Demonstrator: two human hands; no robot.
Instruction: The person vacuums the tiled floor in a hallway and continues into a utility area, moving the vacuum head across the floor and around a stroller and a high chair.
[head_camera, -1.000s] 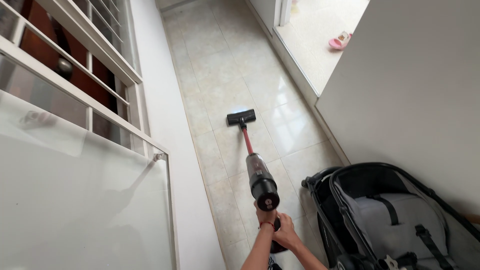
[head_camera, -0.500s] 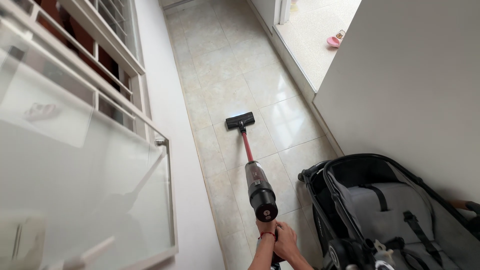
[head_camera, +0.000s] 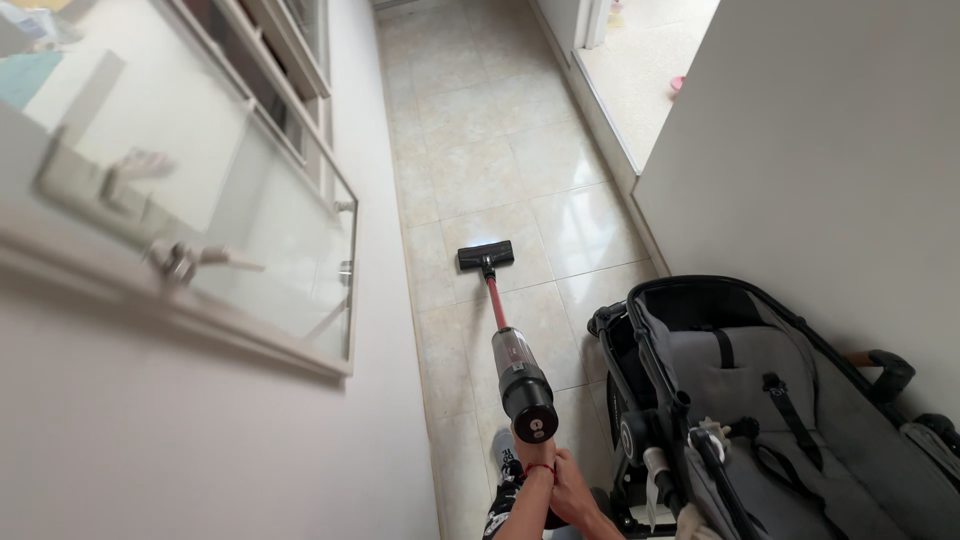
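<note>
A cordless stick vacuum (head_camera: 519, 376) with a black body and a red tube (head_camera: 495, 300) points away from me down a narrow tiled corridor. Its black floor head (head_camera: 485, 256) rests flat on the beige tiles. Both my hands grip the handle at the bottom of the view. My left hand (head_camera: 530, 455), with a red string at the wrist, sits just under the motor body and is partly hidden by it. My right hand (head_camera: 573, 490) is wrapped around the handle beside it.
A black and grey stroller (head_camera: 745, 400) stands close on the right against a white wall (head_camera: 820, 150). A frosted glass window (head_camera: 260, 210) and white wall line the left. A doorway step (head_camera: 610, 110) and a pink shoe (head_camera: 678, 85) lie far right.
The view has shifted back and to the right: more of the stroller and the left wall shows. The vacuum head has drawn back along the tiles. Both hands kept their hold.
</note>
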